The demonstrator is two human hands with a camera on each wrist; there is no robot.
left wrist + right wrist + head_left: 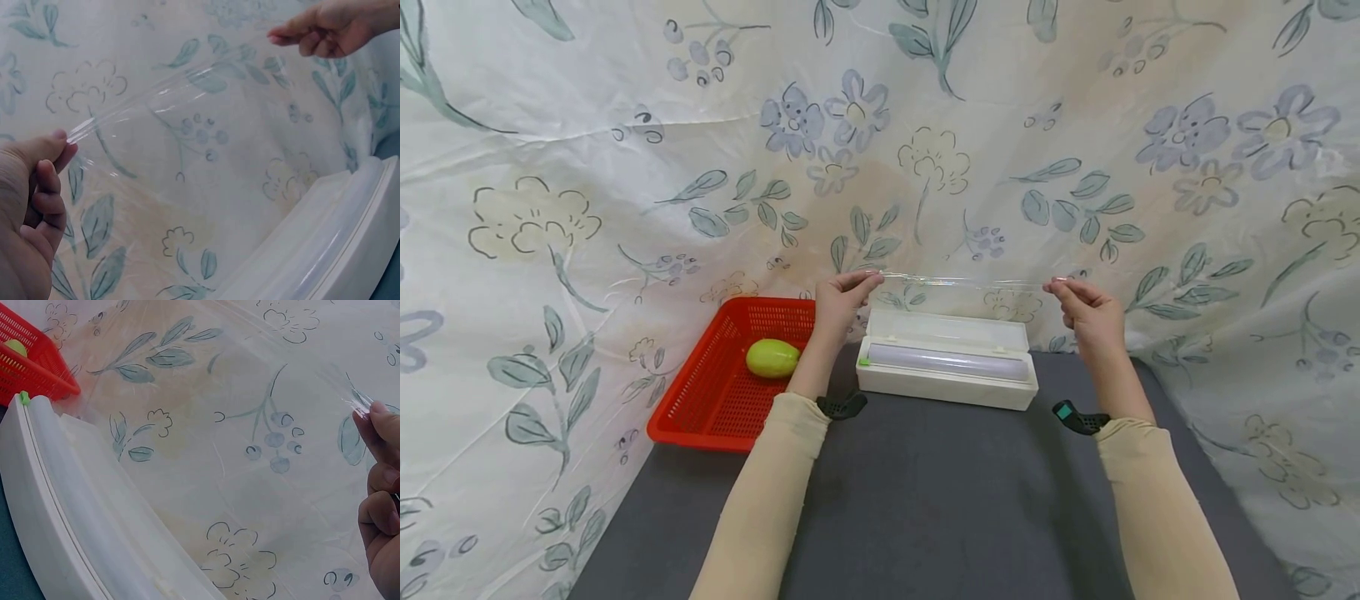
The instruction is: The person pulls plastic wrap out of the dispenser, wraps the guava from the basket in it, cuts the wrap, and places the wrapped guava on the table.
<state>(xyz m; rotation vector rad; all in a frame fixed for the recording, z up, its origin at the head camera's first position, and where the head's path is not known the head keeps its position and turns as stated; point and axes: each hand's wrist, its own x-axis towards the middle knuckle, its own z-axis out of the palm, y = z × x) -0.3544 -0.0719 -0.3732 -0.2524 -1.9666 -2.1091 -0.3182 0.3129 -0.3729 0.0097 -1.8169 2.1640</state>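
Stretched in the air between both hands is a clear sheet of plastic wrap (962, 282). My left hand (845, 302) pinches one corner between thumb and index finger, and my right hand (1088, 312) pinches the opposite corner the same way. In the left wrist view the film (156, 94) spans up from the left thumb to the right hand (337, 28). Below the hands stands a white dispenser box (943, 398), its lid (947, 327) raised at the back. A roll of plastic wrap (947, 361) lies inside it. Whether the sheet still joins the roll is hard to see.
A red plastic basket (700, 400) stands to the left, with a yellow-green oval fruit (772, 358) in it. The dark grey tabletop (940, 500) runs toward me. A floral cloth (925, 108) hangs close behind the box and at both sides.
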